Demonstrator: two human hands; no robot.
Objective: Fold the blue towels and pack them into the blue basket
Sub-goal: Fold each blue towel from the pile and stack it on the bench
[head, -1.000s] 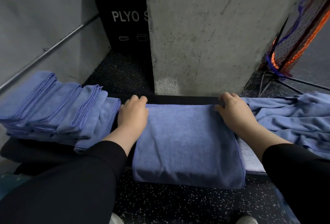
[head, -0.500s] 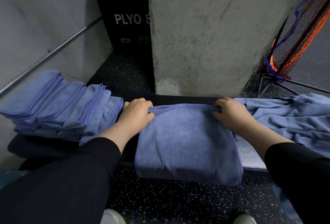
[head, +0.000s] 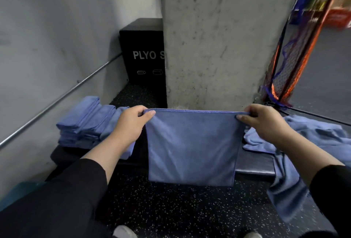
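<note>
At the bottom edge of the frame two pale shoe tips (head: 124, 232) stand on the black speckled floor (head: 180, 209), with black sleeves (head: 57, 196) reaching in from the lower left and lower right. Above them, in the middle of the frame, a folded blue towel (head: 191, 146) hangs flat in the air, its lower edge dangling in front of the dark worktop (head: 254, 163). The left hand (head: 131, 124) pinches the towel's upper left corner between thumb and fingers; the right hand (head: 266, 122) pinches the upper right corner the same way, so the top hem runs taut between them. At centre left a stack of folded blue towels (head: 85, 124) sits on the worktop, partly behind the left wrist. At centre right a heap of unfolded blue towels (head: 313, 139) lies on the worktop, one trailing over its front edge. Behind stands a grey concrete pillar (head: 218, 38), to its left a black box (head: 144, 55) lettered "PLYO S", and in the upper right an orange and purple net (head: 292, 63).
</note>
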